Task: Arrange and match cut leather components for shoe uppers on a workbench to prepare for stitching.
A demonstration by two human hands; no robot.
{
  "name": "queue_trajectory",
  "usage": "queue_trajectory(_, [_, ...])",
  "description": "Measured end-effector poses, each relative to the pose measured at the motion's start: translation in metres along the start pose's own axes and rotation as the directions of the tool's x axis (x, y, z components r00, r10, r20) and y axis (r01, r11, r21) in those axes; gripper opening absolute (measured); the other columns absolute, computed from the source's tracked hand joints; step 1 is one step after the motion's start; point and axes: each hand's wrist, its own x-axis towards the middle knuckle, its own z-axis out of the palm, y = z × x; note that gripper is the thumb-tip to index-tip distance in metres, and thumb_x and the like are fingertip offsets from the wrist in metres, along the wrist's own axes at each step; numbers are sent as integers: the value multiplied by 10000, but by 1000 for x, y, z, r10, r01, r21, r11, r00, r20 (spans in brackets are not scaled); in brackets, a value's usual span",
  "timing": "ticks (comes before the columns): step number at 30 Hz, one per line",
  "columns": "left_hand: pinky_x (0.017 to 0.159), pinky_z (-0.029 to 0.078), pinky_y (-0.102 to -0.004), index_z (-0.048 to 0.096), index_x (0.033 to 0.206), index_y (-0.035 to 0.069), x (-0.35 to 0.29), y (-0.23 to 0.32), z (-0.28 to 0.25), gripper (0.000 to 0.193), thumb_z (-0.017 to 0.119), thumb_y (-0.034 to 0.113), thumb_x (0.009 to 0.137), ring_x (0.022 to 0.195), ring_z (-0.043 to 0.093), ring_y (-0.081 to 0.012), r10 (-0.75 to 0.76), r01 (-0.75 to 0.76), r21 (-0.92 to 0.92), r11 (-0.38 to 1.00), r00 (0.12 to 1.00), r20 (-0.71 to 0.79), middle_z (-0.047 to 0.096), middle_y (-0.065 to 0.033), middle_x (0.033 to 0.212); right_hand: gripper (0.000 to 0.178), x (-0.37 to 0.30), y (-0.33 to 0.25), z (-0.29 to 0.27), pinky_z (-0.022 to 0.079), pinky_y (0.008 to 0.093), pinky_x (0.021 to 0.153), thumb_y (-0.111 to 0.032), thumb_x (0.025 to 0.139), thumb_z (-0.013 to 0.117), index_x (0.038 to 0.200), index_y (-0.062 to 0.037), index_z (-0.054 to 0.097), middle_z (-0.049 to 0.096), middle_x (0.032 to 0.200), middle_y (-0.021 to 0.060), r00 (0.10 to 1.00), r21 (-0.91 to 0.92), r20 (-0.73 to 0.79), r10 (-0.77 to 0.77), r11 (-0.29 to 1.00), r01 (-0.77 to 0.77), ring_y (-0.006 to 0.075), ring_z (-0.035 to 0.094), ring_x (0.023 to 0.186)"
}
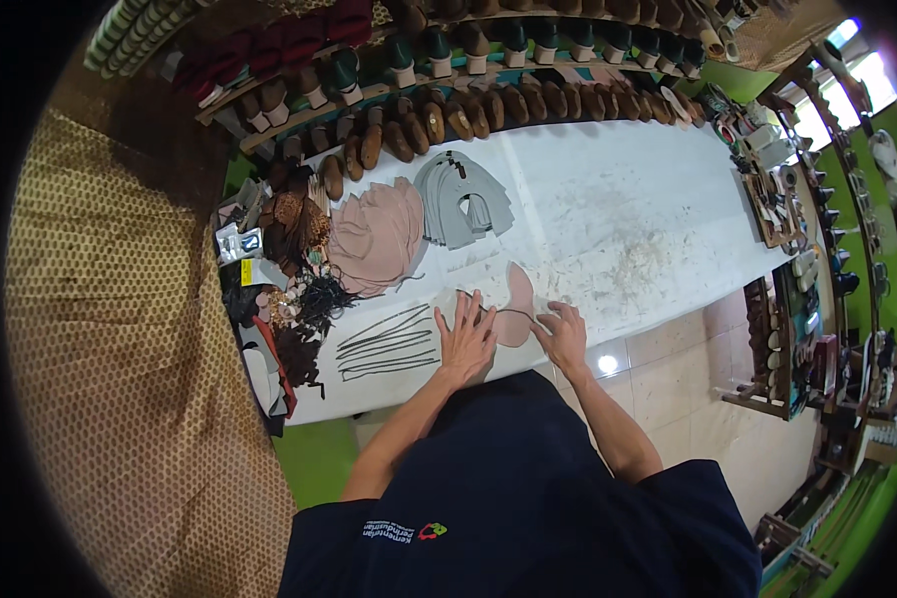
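A thin dark cord (511,311) crosses a pink cut piece (516,331) near the front edge of the worktop (558,179).
At left, the stacked pink pieces (377,234) and loose dark strips (389,345) look still unused; the left hand (466,344) lies flat, fingers parted, at the cord's near end; the cord seems laid but unfastened; the right hand (565,339) curls its fingers by the other end, any pinch unclear.
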Motion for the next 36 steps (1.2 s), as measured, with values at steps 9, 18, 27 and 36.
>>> queue_trajectory(9, [1169, 60, -801, 532, 1540, 274, -1, 1, 5, 550, 587, 388, 1004, 1619, 98, -360, -69, 68, -28, 997, 997, -33, 165, -102, 1757, 102, 28, 6, -11, 445, 449, 1010, -163, 840, 752, 874, -68, 769, 686, 1227, 118, 994, 29, 25, -102, 994, 101, 320, 599, 1170])
queue_trajectory(18, [1147, 67, -815, 511, 1550, 296, -1, 14, 7, 585, 615, 372, 979, 1620, 92, -357, -122, 123, 22, 992, 992, -35, 133, -110, 1761, 95, 96, 28, -15, 432, 467, 1059, -139, 832, 725, 861, -54, 755, 661, 1186, 111, 880, 83, 144, -452, 892, 445, 312, 576, 1179])
queue_trajectory(27, [1152, 55, -806, 433, 1596, 344, 1, 40, 10, 658, 611, 317, 964, 1619, 82, -370, -321, 322, 20, 947, 946, -36, 108, -111, 1766, 122, 119, 43, -13, 416, 481, 1106, -159, 840, 719, 869, -51, 767, 660, 1172, 97, 765, 202, 243, -597, 802, 561, 302, 574, 1177])
queue_trajectory(36, [1146, 68, -812, 411, 1602, 389, 3, 76, 14, 788, 697, 175, 900, 1610, 101, -402, -470, 471, -12, 882, 879, -78, 87, -127, 1769, 126, 139, 49, -13, 419, 472, 1098, -171, 861, 723, 890, -58, 769, 645, 1199, 97, 693, 268, 327, -643, 766, 584, 312, 553, 1228])
